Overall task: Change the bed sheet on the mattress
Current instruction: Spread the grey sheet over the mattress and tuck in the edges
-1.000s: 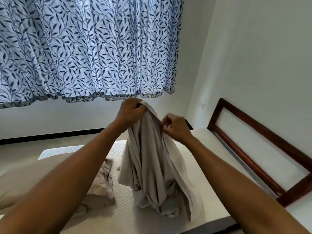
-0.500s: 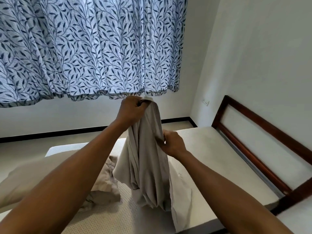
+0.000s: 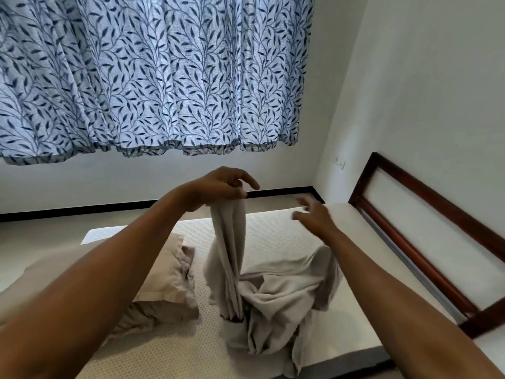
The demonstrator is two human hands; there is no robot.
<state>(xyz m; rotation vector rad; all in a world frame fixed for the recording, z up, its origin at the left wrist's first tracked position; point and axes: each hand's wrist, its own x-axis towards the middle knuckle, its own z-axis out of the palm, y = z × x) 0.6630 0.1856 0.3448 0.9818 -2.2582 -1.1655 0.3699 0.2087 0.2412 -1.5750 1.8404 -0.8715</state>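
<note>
My left hand [image 3: 218, 187] fingers pinch bed sheet [image 3: 273, 296] top, rest heaped on mattress [image 3: 175, 348]; my right hand [image 3: 311, 216] holds nothing, fingers spread; I should catch edge with it, pull arms apart, shake cloth open

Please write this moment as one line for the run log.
left grip: holds bed sheet up by one end | right grip: open, holds nothing | bed sheet: lower part heaped on mattress
</note>
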